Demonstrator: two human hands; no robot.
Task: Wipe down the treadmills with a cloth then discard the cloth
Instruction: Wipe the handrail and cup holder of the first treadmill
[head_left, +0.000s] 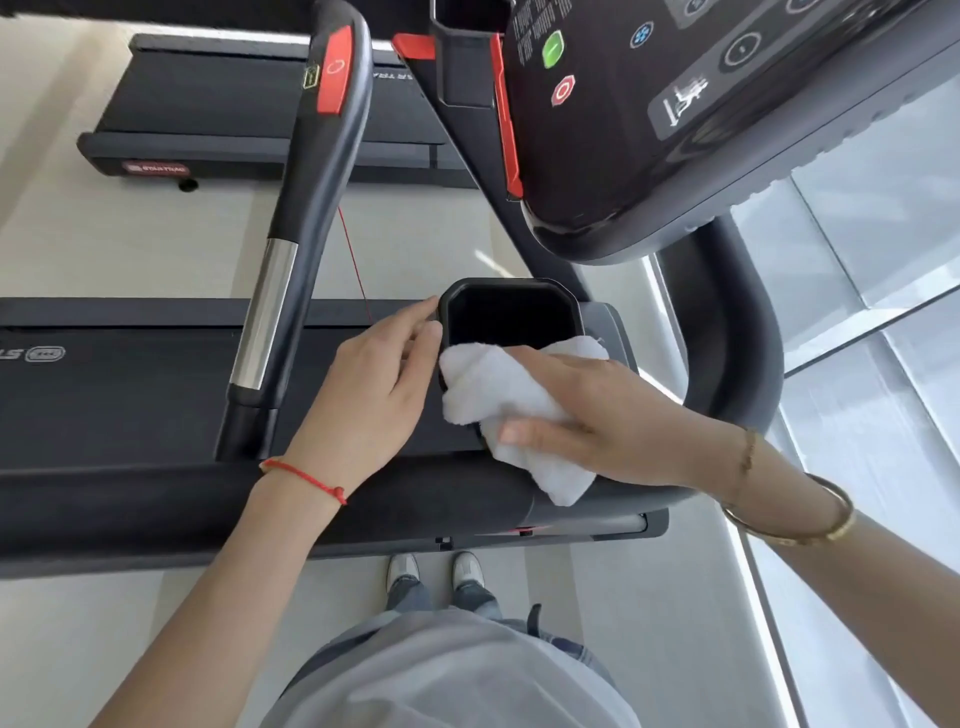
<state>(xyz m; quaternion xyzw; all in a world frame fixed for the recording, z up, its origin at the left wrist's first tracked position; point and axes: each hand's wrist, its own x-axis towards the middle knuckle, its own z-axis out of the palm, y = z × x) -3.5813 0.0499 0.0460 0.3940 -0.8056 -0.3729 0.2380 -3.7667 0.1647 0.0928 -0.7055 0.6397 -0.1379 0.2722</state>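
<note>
A black treadmill (130, 405) lies across the view below me, its console (649, 130) at the upper right. A black cup holder (511, 312) sits beside the console. My right hand (597, 415) holds a white cloth (483, 389) bunched against the near rim of the cup holder, thumb lying across the cloth. My left hand (374, 384) rests at the cup holder's left edge, fingertips touching its rim.
A handrail (291, 249) with a silver sensor section and a red pad rises left of my hands. A second treadmill (208, 109) lies farther off on the pale floor. Glass panels (857, 312) run along the right. My shoes (436, 571) stand by the treadmill's side.
</note>
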